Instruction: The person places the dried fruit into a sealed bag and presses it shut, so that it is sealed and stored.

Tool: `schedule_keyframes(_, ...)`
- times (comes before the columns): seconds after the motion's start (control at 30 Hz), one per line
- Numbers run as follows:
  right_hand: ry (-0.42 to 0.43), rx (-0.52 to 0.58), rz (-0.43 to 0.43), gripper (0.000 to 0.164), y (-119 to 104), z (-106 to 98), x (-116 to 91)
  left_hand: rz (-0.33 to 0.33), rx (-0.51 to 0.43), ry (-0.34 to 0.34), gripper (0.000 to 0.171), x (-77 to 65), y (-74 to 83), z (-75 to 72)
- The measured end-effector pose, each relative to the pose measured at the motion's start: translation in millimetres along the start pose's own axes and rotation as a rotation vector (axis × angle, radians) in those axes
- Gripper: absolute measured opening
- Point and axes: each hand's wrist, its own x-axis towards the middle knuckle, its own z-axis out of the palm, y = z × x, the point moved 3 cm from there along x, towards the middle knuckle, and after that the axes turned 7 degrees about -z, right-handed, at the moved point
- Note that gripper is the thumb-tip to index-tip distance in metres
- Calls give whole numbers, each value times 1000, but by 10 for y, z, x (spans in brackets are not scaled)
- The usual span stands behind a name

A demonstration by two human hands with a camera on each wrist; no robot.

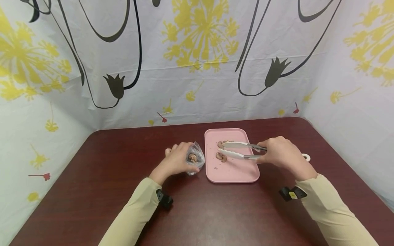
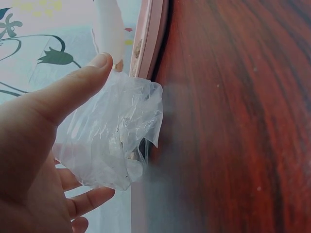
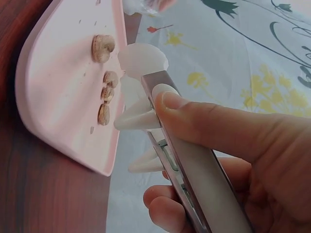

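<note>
My left hand (image 1: 176, 161) holds a clear plastic bag (image 2: 116, 131) upright at the tray's left side, thumb on one side and fingers on the other. Through the bag's mouth, a few brown pieces (image 1: 193, 158) show inside. My right hand (image 1: 282, 154) grips a pair of tongs (image 1: 234, 154) with white tips and metal arms. Their tips are parted and reach over the pink tray (image 1: 234, 175). On the tray, several brown curved nuts (image 3: 102, 48), like cashews with skin on, lie in small groups around the tips. No nut is visibly pinched between them.
The tray stands on a dark red-brown table (image 1: 215, 212), with small crumbs on its surface. A white patterned cloth (image 1: 147, 95) hangs behind the table and along both sides. A wrist camera (image 1: 164, 200) sits on each sleeve.
</note>
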Motion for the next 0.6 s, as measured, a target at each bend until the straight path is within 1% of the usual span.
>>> schedule_keyframes(0.2,15,0,-16,30,-75,-44,39,0,-6,5,98,0,5,-23)
schedule_keyframes(0.3,5,21,-21,30,-129,-49,48,-3,-7,5,99,-3,1,-15)
schedule_keyframes(0.4,-16,57,-25,33,-189,-40,55,-5,-14,3,99,-13,-5,-2)
schedule_keyframes(0.53,-32,75,-48,45,-261,-30,76,-1,-15,2,99,-23,-12,9)
schedule_keyframes(0.6,-32,69,-70,45,-297,-29,94,2,-17,4,99,-24,-11,5)
